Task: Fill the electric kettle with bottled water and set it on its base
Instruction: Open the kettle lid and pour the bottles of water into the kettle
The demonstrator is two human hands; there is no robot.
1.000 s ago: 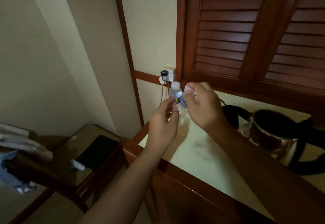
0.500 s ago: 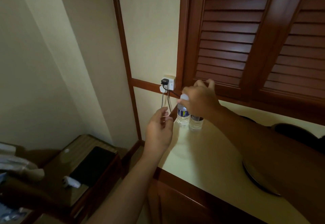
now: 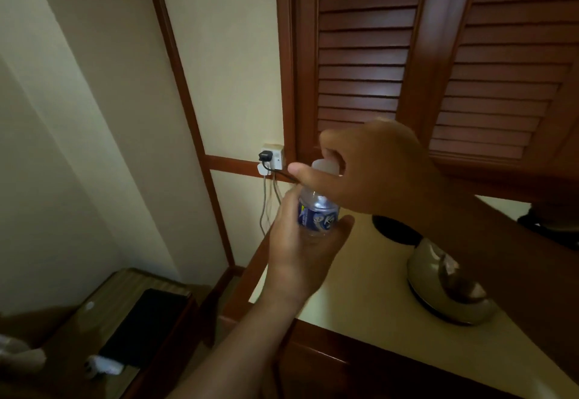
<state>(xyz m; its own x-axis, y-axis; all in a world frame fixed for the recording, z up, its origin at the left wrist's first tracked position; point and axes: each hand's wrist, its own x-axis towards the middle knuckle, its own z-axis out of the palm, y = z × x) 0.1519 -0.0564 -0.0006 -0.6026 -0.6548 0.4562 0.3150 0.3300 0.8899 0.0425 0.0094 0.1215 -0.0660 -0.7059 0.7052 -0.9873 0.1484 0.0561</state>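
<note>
A small clear water bottle (image 3: 318,215) with a blue label is held upright above the counter's left end. My left hand (image 3: 300,251) grips its body from below. My right hand (image 3: 360,173) pinches its white cap (image 3: 326,165) between thumb and fingers. The steel kettle (image 3: 448,289) stands on the cream counter (image 3: 360,298) to the right, mostly hidden under my right forearm. A black part (image 3: 394,229) shows just behind it. I cannot make out the kettle's base.
A wall socket (image 3: 272,159) with plugs and hanging cords is just left of the bottle. Brown louvred doors (image 3: 360,54) rise behind the counter. A low side table (image 3: 103,301) at lower left carries a dark phone (image 3: 147,326) and small white items.
Half a second ago my right hand reached over two bottles standing at the counter's back corner. Now one bottle is lifted in my left hand, with my right fingers on its cap.
</note>
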